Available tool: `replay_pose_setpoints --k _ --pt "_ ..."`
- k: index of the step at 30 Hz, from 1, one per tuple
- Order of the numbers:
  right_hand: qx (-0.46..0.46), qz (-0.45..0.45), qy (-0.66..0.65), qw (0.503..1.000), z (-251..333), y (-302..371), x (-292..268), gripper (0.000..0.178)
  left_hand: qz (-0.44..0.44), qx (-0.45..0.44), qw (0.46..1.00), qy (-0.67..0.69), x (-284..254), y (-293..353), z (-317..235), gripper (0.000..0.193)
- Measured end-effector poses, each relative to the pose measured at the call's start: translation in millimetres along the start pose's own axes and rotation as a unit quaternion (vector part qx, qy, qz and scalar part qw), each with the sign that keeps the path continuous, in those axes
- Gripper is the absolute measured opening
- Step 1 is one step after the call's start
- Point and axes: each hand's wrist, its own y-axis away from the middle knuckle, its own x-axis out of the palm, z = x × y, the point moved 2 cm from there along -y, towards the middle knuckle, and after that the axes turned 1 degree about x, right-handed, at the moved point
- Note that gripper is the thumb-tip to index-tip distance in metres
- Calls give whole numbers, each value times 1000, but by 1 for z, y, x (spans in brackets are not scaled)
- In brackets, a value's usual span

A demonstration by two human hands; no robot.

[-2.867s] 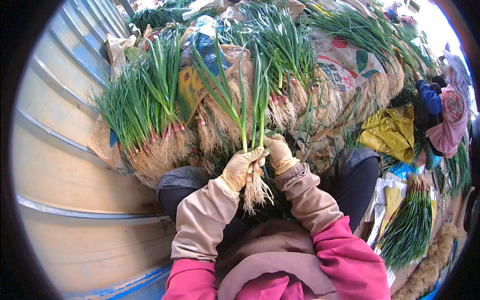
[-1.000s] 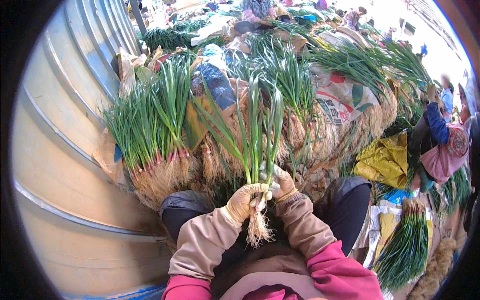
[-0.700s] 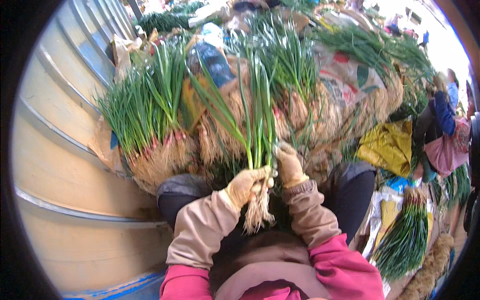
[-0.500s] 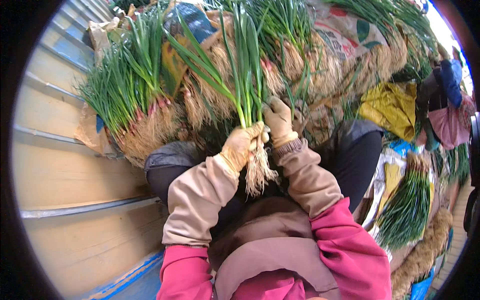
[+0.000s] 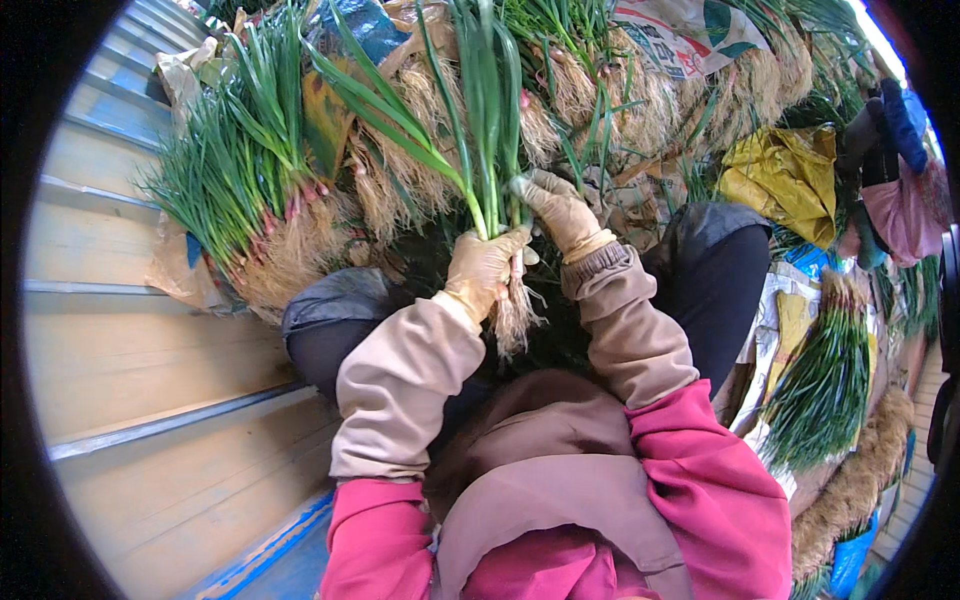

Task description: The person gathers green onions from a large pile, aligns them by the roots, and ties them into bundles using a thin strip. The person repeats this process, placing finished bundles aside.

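Observation:
My gloved left hand (image 5: 480, 268) is wrapped round a small bunch of green onions (image 5: 488, 130) just above the roots. The leaves point away from me, and the pale stringy roots (image 5: 516, 322) hang below the fist toward my lap. At the right side of the same stalks is my gloved right hand (image 5: 560, 208), its fingertips pinched at the outermost stalk above my left hand. Whether a strip of leaf lies between those fingertips is too small to tell. Both gloves are pale and soiled.
A thick bundle of green onions (image 5: 235, 190) leans at the left beside a ribbed metal wall (image 5: 190, 350). More rooty bunches (image 5: 640, 110) lie beyond my knees, among printed sacks (image 5: 690, 35). At the right are a yellow sack (image 5: 780, 180) and a tidy onion bundle (image 5: 825, 375).
My right hand has risen slightly and its fingertips have come against the outer stalk. The bunch in my left hand has shifted a little up and left in the view.

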Motion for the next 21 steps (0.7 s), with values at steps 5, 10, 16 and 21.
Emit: replay_pose_setpoints --k 5,10,16,21 --pt "-75 -89 34 993 2 4 20 27 -14 11 1000 -21 2 5 -3 13" --pt "52 -85 -255 962 -16 -1 18 8 46 37 997 50 -7 -5 6 11" --pt "65 -123 -301 944 -18 1 32 7 51 26 995 85 -8 1 -2 10" --pt "-1 -161 -184 970 -15 2 36 5 42 25 990 132 -7 -4 3 6"
